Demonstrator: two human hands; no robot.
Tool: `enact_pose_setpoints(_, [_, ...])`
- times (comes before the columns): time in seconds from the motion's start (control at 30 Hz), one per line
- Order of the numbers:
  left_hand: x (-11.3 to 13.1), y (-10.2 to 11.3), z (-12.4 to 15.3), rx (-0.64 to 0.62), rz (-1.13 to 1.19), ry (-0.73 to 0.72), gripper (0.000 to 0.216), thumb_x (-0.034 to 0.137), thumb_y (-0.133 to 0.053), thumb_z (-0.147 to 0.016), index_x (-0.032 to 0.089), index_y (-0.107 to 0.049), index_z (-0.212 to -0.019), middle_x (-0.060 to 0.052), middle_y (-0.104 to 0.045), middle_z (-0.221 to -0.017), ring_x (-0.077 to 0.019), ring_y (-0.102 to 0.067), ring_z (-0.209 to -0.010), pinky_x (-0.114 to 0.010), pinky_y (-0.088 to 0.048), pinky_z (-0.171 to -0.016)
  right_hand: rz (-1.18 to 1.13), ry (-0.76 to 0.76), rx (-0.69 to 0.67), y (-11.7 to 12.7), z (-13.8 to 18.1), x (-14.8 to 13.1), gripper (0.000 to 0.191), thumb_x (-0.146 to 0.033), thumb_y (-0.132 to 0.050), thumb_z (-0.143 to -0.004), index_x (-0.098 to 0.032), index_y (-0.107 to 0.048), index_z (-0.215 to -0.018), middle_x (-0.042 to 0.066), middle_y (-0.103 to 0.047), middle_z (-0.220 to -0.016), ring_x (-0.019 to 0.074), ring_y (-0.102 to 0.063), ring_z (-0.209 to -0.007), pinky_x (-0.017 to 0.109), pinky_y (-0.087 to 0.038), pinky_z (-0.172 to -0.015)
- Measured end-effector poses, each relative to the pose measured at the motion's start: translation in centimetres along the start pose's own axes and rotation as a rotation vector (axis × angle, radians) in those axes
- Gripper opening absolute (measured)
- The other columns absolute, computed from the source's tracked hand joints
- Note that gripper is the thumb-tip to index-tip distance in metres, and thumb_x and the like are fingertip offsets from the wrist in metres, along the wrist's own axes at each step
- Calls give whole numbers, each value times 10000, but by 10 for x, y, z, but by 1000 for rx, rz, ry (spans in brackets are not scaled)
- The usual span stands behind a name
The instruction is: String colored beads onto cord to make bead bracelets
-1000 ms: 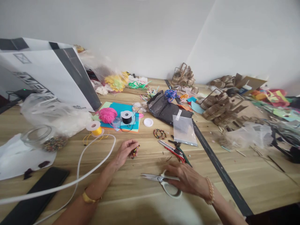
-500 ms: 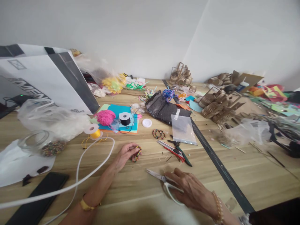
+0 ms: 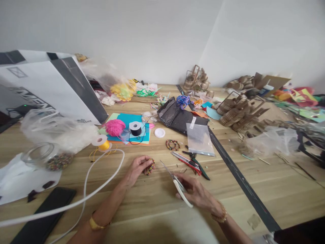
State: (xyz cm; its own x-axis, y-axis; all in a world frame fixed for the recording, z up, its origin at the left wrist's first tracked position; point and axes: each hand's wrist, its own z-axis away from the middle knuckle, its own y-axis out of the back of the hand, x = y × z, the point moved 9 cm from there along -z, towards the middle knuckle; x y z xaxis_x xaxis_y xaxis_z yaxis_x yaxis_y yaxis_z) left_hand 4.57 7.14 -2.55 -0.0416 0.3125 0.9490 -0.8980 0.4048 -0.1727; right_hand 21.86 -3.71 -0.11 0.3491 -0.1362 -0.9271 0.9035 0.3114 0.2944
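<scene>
Between the thumb and fingers of my left hand is a string of small multicoloured beads, a beaded bracelet. My right hand grips white-handled scissors, their blades pointing up and left toward the beads but apart from them. A second beaded bracelet lies in a ring on the wooden table, beyond my hands. Close by it rest a red utility knife and dark green-handled pliers or cutters, whose exact kind I cannot tell.
A white cable loops across the left side, over a black phone-like slab. A glass jar of beads lies at left. Beyond are a yellow thread spool, black cord spool, pink yarn and a clear plastic bag.
My right hand has lifted the scissors off the table and turned them, moving left toward the beads. My left hand still holds the bracelet, nearly in place.
</scene>
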Motion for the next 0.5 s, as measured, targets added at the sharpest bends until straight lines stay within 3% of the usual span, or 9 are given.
enact_pose_setpoints(0.23, [5,1,-2,63,7,-46,357,451,-714,-661,120,-615,-751,-9,-647,-580,-86,-522,-461,-193,-377,-442,139,18,6,-7,-12,-21,491,-302,-704,-710,-175,-587,-1169,36,-643,-900,171,-565,-758,240,-475,-648])
enact_pose_setpoints(0.5, [7,4,-3,93,14,-56,338,432,-717,-659,118,-627,-745,-2,-639,-573,-88,-524,-482,-197,-394,-476,155,26,6,-9,-23,-21,441,-291,-671,-745,-164,-595,-1161,18,-642,-839,151,-554,-705,223,-452,-616])
